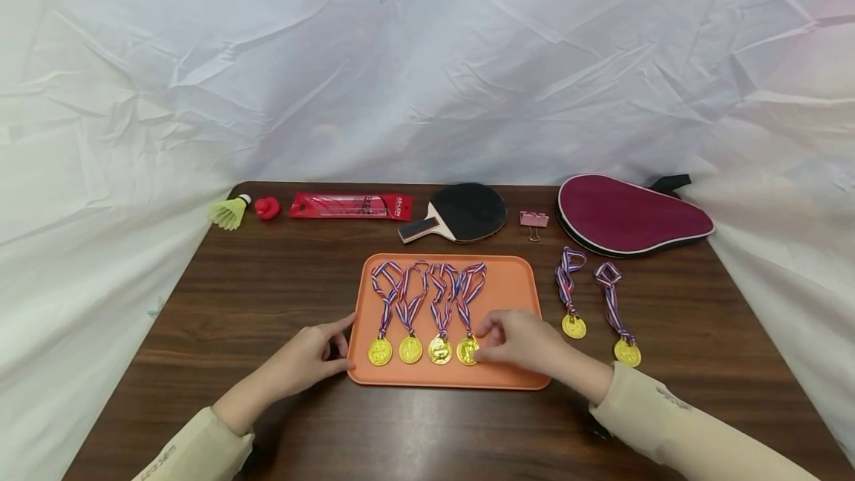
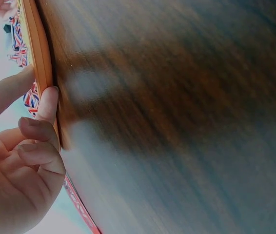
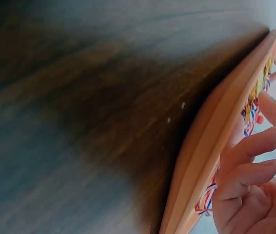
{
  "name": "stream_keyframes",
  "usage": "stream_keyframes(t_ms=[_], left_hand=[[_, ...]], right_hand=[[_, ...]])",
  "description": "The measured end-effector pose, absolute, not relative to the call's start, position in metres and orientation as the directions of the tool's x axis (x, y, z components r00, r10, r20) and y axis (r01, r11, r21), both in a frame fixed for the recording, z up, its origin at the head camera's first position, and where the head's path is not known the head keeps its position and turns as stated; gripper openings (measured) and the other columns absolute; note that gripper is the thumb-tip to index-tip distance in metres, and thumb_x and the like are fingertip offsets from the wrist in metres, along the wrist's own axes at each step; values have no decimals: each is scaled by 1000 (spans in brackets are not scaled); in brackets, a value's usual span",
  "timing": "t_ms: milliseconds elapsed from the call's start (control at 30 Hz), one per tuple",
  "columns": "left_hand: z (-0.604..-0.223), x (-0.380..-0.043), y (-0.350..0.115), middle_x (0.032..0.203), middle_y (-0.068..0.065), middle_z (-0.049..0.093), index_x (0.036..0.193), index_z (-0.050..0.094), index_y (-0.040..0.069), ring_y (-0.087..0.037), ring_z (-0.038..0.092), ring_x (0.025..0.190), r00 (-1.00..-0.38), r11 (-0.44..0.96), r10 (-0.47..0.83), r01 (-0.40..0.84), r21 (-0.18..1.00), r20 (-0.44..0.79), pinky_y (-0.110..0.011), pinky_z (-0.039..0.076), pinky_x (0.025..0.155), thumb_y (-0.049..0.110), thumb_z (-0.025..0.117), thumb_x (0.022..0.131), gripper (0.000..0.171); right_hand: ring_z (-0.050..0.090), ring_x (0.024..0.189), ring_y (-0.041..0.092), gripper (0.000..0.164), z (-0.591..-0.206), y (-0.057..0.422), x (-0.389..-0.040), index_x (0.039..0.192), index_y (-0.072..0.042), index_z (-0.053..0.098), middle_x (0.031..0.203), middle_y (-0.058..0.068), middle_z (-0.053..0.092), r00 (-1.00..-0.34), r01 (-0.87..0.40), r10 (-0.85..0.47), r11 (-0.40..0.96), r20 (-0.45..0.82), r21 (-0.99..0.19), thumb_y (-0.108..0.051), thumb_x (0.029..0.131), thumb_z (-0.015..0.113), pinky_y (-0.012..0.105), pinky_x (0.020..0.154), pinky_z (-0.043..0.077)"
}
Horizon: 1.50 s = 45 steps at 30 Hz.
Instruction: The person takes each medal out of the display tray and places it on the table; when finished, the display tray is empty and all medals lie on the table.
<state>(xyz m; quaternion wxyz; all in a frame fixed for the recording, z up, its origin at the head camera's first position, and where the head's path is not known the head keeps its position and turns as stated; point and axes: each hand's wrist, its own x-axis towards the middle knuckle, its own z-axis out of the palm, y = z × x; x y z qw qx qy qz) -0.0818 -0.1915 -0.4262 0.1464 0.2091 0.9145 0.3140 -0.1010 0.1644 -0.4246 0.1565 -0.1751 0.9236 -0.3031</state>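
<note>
An orange tray (image 1: 510,295) lies on the table, with several gold medals on striped ribbons in a row inside it. At its left edge my left hand (image 1: 307,358) holds the rim between thumb and index finger, the other fingers curled in the left wrist view. My right hand (image 1: 521,340) reaches over the tray's right part. Its thumb and index finger pinch the right edge of the rightmost medal (image 1: 466,350) in the row. That medal's ribbon (image 1: 470,284) stretches away toward the tray's far side. In the right wrist view, the tray's wall (image 3: 206,141) runs beside the fingers.
Two more medals, one nearer the tray (image 1: 574,326) and one farther right (image 1: 627,352), lie on the table. Along the back are a shuttlecock (image 1: 229,212), a red object (image 1: 267,208), a red packet (image 1: 350,205), a paddle (image 1: 470,214), a pink binder clip (image 1: 534,220) and a maroon case (image 1: 628,214).
</note>
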Motion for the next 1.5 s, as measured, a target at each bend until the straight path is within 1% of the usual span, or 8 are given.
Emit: stream_keyframes(t_ms=[133,333,500,600,800,1100,1333,1500], left_hand=[[-427,-82,-192,73,12,52,133,39,1,-3,40,48,-869,713,476,292,637,-134,-20,33,42,22,72,76,69],[-427,-82,-192,72,12,52,133,40,1,-3,40,48,-869,711,479,298,636,-128,-20,33,42,22,72,76,69],[-427,-82,-193,73,12,52,133,39,1,-3,40,49,-867,707,482,300,641,-125,-20,33,43,21,71,76,68],[-427,-82,-192,73,12,52,133,39,0,-3,40,49,-867,707,482,299,641,-127,-20,33,43,21,71,77,68],[-426,-82,-192,73,12,52,133,39,0,-3,40,49,-867,708,481,298,640,-128,-20,33,42,21,71,76,68],[-426,-82,-192,73,11,52,134,39,0,-4,41,49,-862,706,487,298,642,-137,-20,33,42,22,71,77,69],[-424,-83,-191,72,11,52,133,39,-1,-3,40,48,-860,707,494,311,636,-129,-20,33,42,22,71,76,69],[-424,-83,-192,72,11,52,133,39,-1,-4,41,49,-860,711,494,314,629,-130,-20,33,42,21,72,76,69]], right_hand=[[47,55,6,37,-425,158,-102,83,-20,61,61,-11,52,-900,-216,-390,784,-192,-581,-48,64,75,26,51,39],[45,52,6,49,-423,149,-101,82,-22,58,59,-12,49,-923,-213,-342,835,-175,-508,-60,55,74,27,49,36],[42,51,7,51,-425,145,-101,78,-22,57,58,-11,46,-925,-249,-348,856,-150,-453,-62,52,74,26,47,33],[42,51,6,48,-426,145,-101,76,-22,57,57,-11,46,-920,-264,-362,857,-152,-443,-60,53,75,26,47,33],[45,53,5,36,-423,147,-101,74,-22,57,58,-13,49,-911,-263,-382,828,-155,-495,-48,61,77,25,50,37],[48,56,0,17,-422,156,-100,78,-25,60,61,-19,52,-915,-282,-392,794,-99,-539,-35,72,73,24,52,39],[53,62,1,12,-410,167,-102,80,-25,62,65,-16,56,-915,-240,-390,732,-102,-638,-32,75,71,25,59,43],[53,62,6,12,-396,176,-103,81,-24,63,66,-16,58,-922,-248,-382,707,-62,-662,-32,76,71,25,54,42]])
